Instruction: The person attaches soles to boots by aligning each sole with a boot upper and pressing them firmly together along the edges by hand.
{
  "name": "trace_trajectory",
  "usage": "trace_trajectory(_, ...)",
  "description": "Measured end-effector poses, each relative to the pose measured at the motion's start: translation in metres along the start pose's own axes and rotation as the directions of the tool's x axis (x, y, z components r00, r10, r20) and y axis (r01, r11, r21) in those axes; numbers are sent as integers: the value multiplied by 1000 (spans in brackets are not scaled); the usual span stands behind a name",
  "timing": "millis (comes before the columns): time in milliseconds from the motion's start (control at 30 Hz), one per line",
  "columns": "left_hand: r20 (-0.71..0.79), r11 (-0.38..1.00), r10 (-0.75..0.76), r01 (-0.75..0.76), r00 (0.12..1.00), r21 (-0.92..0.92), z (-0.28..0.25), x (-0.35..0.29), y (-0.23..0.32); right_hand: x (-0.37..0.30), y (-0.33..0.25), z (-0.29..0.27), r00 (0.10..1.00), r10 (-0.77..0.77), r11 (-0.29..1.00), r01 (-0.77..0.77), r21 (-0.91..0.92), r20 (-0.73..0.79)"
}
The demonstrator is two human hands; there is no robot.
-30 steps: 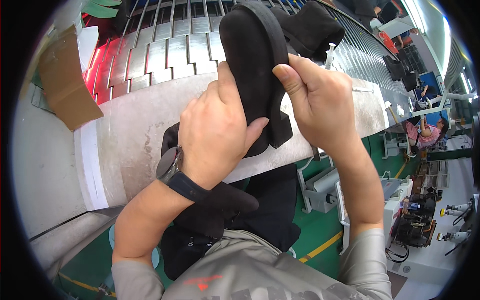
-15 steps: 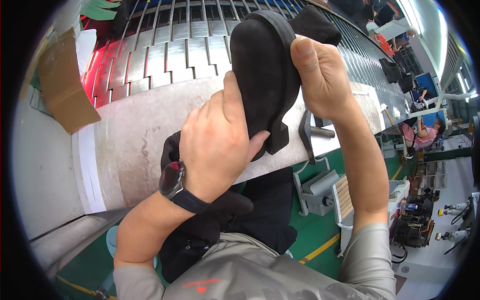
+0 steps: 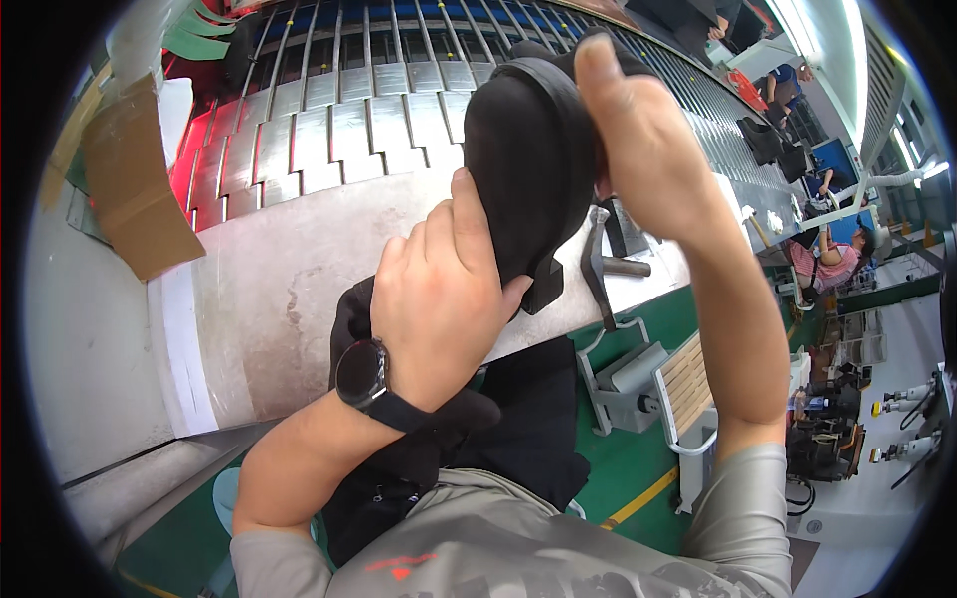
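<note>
Black boot (image 3: 523,159), one; bare forearms (image 3: 743,339), two; wristwatch (image 3: 362,371), one; brown cardboard piece (image 3: 140,189), one; wood-slatted panel (image 3: 690,389), one.

Pale, stained bench top (image 3: 269,289) with a white strip (image 3: 185,344) at left, a dark metal tool (image 3: 595,261) at right

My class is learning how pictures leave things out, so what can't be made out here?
Fingers of the right grip: head view, mostly hidden behind the black boot.
Middle of the boot's near side: head view, covered by the left grip.
Dark item beyond the boot: head view, its full shape blocked by the boot and right grip.
Hands of the co-worker in pink: head view, too small.
</note>
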State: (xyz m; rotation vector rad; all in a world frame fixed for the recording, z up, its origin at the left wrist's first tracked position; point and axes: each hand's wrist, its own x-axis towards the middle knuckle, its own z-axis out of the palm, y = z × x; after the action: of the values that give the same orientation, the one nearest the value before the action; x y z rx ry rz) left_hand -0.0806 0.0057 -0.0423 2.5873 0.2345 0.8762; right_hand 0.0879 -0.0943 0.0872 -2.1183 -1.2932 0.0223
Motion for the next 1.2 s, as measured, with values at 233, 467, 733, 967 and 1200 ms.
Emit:
trace_trajectory(233, -35, 999, 33, -32, 999, 30, 1, -2, 10, 5, -16, -14, 988, -100, 991, 110, -81, 119)
trace_trajectory(467, -85, 1000, 14, -16, 996, -24, -3, -3, 5, 5, -42, 4, 996, -84, 760, 73, -645, 13)
trace_trajectory(733, 309, 842, 194, 3, 931, -539, -90, -17, -4, -77, -66, 9, 967, -110, 993, 114, 6, -231)
trace_trajectory(967, 719, -76, -60, 715, 693, -695, -43, -58, -90, -124, -72, -2, 813, -532, 794, 576, 194, -238)
trace_trajectory(1200, 212, 705, -210, 298, 954, -643, -154, 16, -47, -187, 32, 74, 977, -74, 793, 181, 582, -202)
